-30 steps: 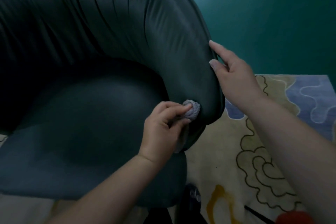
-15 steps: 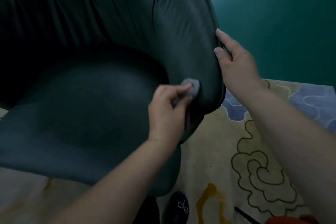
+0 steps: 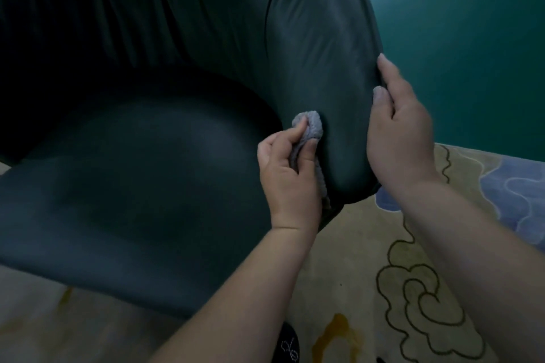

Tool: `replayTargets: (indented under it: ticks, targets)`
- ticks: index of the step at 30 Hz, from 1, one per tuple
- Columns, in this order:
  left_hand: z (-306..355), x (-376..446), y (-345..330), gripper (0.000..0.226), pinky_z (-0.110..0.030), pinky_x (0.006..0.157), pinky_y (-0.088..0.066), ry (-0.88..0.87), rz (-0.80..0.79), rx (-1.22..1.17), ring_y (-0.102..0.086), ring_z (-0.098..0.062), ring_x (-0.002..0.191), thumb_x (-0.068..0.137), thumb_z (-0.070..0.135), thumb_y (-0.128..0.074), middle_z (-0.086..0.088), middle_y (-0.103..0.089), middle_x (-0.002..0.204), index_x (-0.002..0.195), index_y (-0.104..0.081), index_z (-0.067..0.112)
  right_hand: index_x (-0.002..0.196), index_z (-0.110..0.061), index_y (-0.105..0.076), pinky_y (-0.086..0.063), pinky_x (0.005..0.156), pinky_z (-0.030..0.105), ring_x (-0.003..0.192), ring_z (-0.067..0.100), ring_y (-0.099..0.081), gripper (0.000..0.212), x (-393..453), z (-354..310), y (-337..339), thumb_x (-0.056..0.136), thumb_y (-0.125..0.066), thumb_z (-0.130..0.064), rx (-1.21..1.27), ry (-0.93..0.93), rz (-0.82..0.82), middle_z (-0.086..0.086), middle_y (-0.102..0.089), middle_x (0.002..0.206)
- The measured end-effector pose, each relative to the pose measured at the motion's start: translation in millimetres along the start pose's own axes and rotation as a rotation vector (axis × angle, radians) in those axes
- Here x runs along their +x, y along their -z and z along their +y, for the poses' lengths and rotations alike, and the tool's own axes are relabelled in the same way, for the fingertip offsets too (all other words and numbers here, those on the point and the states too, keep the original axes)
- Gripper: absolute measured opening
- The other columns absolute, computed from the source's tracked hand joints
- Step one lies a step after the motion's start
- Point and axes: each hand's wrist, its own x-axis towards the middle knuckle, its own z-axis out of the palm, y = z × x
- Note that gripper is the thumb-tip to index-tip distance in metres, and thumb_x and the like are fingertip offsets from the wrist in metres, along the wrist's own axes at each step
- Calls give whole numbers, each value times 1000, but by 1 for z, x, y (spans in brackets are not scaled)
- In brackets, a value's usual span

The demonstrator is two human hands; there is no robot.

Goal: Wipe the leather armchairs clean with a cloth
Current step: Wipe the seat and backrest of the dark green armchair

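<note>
Cloth: while bunched in the left hand (image 3: pixel 287 174), one cloth (image 3: pixel 311 130) trails lengthwise down the chair (image 3: pixel 177 156) arm, wad uppermost; Right hand (image 3: pixel 398 132): fingers straight, resting on arm's edge; Chairs: one

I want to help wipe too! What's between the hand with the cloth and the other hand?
In the head view, only the armchair's rounded dark leather arm lies between the left hand, gripping the cloth, and the right hand.

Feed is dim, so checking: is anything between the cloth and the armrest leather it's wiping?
Nothing visible. The left hand pinches the grey cloth directly against the armchair armrest; the right hand rests on the armrest's outer edge, beside the cloth.
</note>
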Motion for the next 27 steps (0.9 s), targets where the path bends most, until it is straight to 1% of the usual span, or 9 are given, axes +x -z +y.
replayTargets:
  ticks: [3,7,9,11,13,16,20,25,27]
  targets:
    - [-21,5,3,27,-11,94,-41,115,38,46,-56,1,100,91,9,-60,1,-52,110,102,-61,33,142,-27,-41,-26,113,21,135,-1,-34,42,0,0,-1,101,-36,-20,5,5,10,-11,-41,147]
    - [-47,2,28,11,-31,93,-49,596,-86,168,-61,-12,105,94,30,-57,5,-63,107,103,-61,27,142,-27,-41,-27,113,22,135,0,-34,42,-2,-2,0,101,-35,-20,-6,5,12,-11,-41,147]
    - [-36,7,29,12,-28,95,-48,496,-4,111,-59,-5,105,94,27,-56,10,-64,108,106,-60,29,142,-27,-41,-27,113,21,135,0,-34,42,-2,-1,-1,101,-35,-19,-11,10,10,-11,-41,147]
    - [-8,14,17,17,-17,92,-46,233,60,0,-57,5,104,93,26,-57,11,-61,113,109,-59,33,141,-26,-42,-27,112,19,134,1,-35,42,-1,1,-2,101,-36,-19,-14,14,25,-10,-42,146]
    - [13,12,1,23,-9,88,-42,0,-4,-7,-55,6,104,91,23,-59,4,-56,117,112,-58,32,141,-26,-43,-28,111,18,134,1,-36,42,0,2,-3,100,-37,-20,-17,21,37,-10,-43,146]
    - [13,-2,-10,28,-4,91,-34,-144,-53,116,-49,5,101,91,7,-58,-8,-48,113,117,-59,13,141,-26,-42,-27,112,19,134,0,-35,43,0,4,-2,100,-36,-22,-10,21,30,-11,-42,146]
    - [-1,1,-5,25,-2,90,-32,-149,-26,174,-47,9,98,90,9,-57,-7,-47,109,115,-58,11,142,-27,-42,-27,113,21,135,1,-34,42,1,4,-1,100,-36,-21,-7,16,24,-10,-41,147]
    - [-29,12,29,12,-24,86,-43,357,-188,366,-56,-13,103,96,17,-51,-5,-53,116,107,-51,20,143,-28,-39,-25,113,21,136,1,-32,43,-1,1,1,101,-35,-21,7,-3,-12,-11,-38,149]
    - [-24,10,35,11,-24,88,-45,330,-171,333,-56,-10,103,96,19,-51,-5,-53,118,105,-50,26,143,-28,-38,-24,111,18,137,1,-31,43,-1,0,1,101,-35,-22,-14,3,-19,-11,-38,149]
